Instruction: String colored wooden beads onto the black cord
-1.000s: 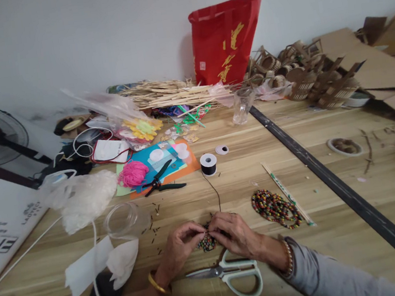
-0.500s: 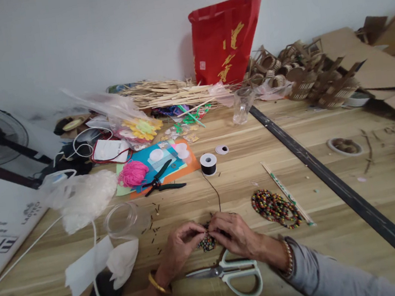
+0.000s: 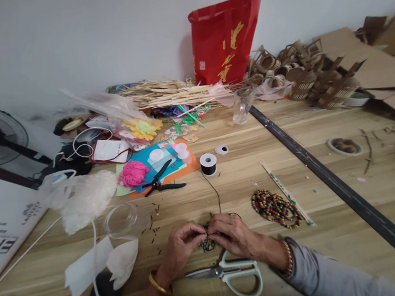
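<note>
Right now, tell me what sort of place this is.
Probably a craft workspace: a spool of black cord, multicoloured beads and a bundle of pink yarn lie on the wooden table.

White box (image 3: 9,221), left: big cropped letters ending "DE"; smaller print like "LAOYECI", last letters unsure. Red bag (image 3: 216,32): gold brush-style characters, can't read them; small pale stamp, illegible.

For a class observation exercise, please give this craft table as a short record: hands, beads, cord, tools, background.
Left hand: thumb and fingers pinched together
Right hand: pinched; anything held is too small to see
Bead cluster: multicoloured, at the hands
Larger bead pile: right of both hands
Cord: black, leading from spool toward right hand
Scissors: on the bead cluster's near side
Background: red bag standing before pale wall
</note>
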{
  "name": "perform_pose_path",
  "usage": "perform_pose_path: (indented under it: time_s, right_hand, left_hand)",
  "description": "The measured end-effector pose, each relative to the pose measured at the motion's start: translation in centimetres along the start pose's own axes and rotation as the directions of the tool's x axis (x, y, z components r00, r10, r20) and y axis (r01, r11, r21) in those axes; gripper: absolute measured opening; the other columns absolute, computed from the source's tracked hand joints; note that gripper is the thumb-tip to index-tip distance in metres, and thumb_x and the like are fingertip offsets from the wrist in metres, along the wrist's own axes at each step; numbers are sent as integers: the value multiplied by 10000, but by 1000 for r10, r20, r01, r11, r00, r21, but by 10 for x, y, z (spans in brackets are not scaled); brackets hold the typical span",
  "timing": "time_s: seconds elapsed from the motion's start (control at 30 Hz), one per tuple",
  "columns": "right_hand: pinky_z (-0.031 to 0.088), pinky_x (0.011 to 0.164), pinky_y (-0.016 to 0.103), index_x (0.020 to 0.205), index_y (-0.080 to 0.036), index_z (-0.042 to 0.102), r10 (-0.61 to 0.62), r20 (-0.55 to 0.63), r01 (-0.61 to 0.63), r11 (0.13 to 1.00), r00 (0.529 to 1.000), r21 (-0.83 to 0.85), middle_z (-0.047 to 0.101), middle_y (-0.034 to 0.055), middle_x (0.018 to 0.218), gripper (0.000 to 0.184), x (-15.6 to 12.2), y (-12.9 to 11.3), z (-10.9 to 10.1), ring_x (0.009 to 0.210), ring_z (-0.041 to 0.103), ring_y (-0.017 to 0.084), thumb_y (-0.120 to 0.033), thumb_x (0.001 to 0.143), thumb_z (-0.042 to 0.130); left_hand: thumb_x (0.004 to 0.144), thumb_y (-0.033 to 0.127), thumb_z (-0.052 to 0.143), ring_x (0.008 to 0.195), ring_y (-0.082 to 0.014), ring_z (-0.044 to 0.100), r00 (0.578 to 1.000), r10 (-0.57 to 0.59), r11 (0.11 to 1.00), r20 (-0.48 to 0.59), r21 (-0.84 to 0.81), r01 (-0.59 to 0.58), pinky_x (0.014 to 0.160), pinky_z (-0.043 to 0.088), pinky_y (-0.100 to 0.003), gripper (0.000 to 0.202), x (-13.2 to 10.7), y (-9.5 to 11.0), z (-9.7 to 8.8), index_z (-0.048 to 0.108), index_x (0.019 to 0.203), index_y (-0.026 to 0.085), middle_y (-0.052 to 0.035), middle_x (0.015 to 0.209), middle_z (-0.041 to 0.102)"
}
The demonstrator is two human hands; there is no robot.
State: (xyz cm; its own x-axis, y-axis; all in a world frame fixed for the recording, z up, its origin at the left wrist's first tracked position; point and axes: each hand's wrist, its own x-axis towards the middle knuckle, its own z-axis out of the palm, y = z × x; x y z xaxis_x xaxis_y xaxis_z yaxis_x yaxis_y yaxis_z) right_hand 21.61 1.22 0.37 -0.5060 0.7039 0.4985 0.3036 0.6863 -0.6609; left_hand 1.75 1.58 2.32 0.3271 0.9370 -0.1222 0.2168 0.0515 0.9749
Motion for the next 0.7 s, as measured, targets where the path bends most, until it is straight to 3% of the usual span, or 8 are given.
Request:
perform_pose_path:
  time_s: [0.4,0.7]
  right_hand:
    - [427,628,240,907,-182,571,-9,3,9,1000,1000,0,633,45,784,108,-2,2,2,706,586,151,-259,957,514]
    - [426,627,234,920,-178,578,-6,29,6,1000,1000,-20,633,48,793,131,2,-4,-2,708,587,148,-249,971,481]
  left_hand:
    - [699,242,688,624,-145,586,998,-57,998,6,18,56,619,455,-232,110,0,6,0,681,657,141,-23,644,671]
    - [728,237,669,641,-149,591,1000,5,999,20,40,-6,630,467,-236,106,-2,4,0,662,690,139,-26,663,660]
